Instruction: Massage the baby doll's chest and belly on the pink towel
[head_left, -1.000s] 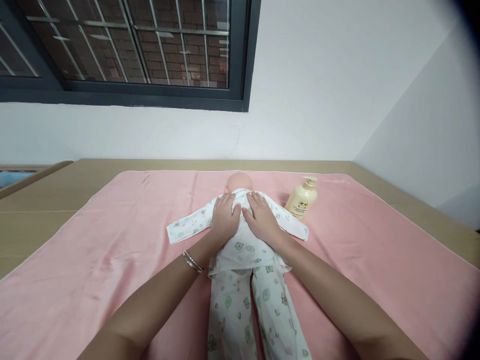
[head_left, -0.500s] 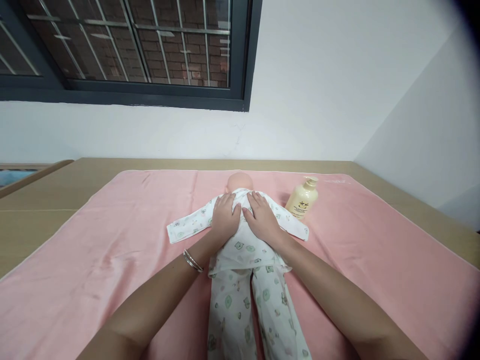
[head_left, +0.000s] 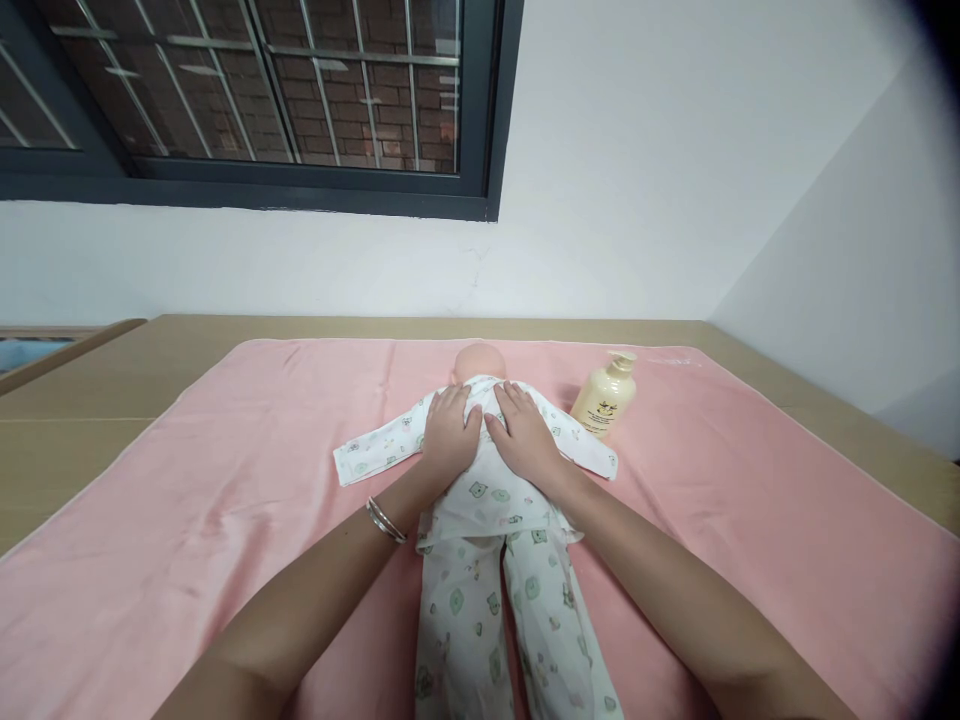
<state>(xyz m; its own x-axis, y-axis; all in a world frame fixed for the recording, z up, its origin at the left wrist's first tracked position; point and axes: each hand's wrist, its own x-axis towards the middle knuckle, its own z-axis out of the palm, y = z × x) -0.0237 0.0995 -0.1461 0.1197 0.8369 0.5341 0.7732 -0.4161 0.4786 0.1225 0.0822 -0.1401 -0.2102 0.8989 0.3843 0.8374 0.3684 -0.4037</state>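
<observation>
A baby doll (head_left: 491,510) in a white printed top and trousers lies stretched out in front of me, its bald head at the far end and its sleeves spread to both sides. My left hand (head_left: 451,432) rests flat on the left of its upper torso, fingers stretched towards the head. On the right of the torso lies my right hand (head_left: 525,435), also flat and holding nothing. The two thumbs point towards each other with a small gap between. A cream pump bottle (head_left: 604,398) leans near the doll's right-hand sleeve. The doll's face is not visible.
Beneath the doll a pink sheet (head_left: 247,500) covers most of the wooden table (head_left: 97,400). Behind it rises a white wall (head_left: 615,180) with a dark-framed, barred window (head_left: 487,130). A wooden rail (head_left: 82,350) shows at the far left.
</observation>
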